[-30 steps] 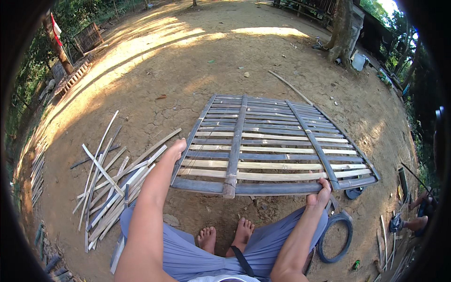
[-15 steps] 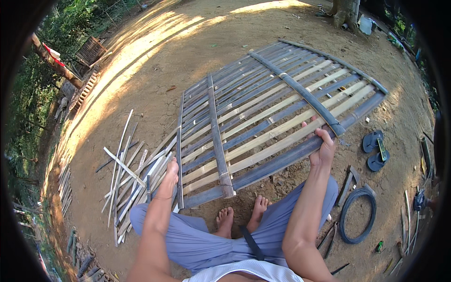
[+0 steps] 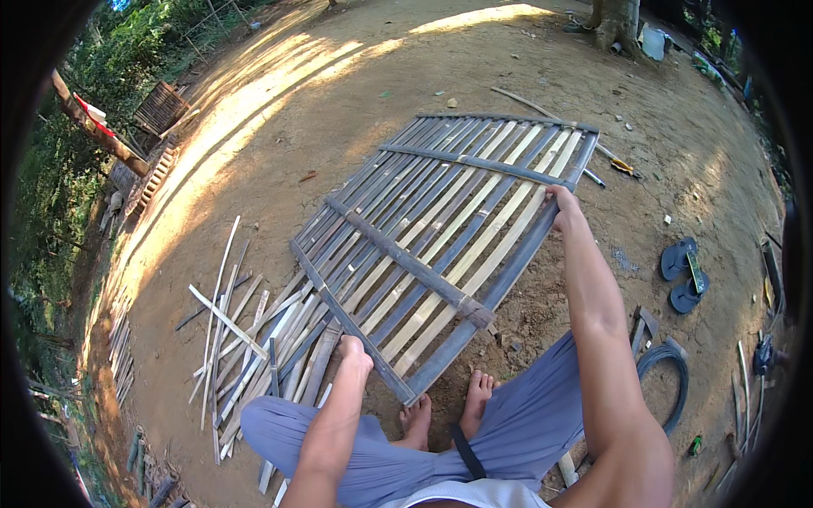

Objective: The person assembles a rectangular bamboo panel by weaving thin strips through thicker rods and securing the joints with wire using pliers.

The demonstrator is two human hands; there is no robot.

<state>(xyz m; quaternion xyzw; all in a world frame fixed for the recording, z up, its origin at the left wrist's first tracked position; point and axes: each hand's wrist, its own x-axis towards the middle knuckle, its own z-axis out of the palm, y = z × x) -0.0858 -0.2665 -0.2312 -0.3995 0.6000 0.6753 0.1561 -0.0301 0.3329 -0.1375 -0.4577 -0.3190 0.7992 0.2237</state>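
A slatted bamboo panel point(image 3: 406, 259) slants across the middle of the view, its pale and dark slats crossed by dark bars. My left hand point(image 3: 356, 352) is closed around the end bar at its near left. Farther out, on the long right edge by a crossbar's end, my right hand point(image 3: 562, 207) also grips the panel, its fingertips partly hidden. The panel's near corner hangs over my bare feet point(image 3: 415, 420). I cannot tell whether its far end touches the ground.
Loose bamboo strips point(image 3: 227, 318) lie in a pile at left, partly under the panel. Flip-flops point(image 3: 677, 259) and a coil of dark wire point(image 3: 683, 391) are on the dirt at right. A yellow-handled tool point(image 3: 625, 168) lies beyond the panel's far right corner. A tree trunk point(image 3: 616, 24) stands farther back.
The panel has turned counterclockwise, its far right corner swinging leftward and its near left corner coming nearer. My left hand has moved right and nearer; my right hand has reached farther away.
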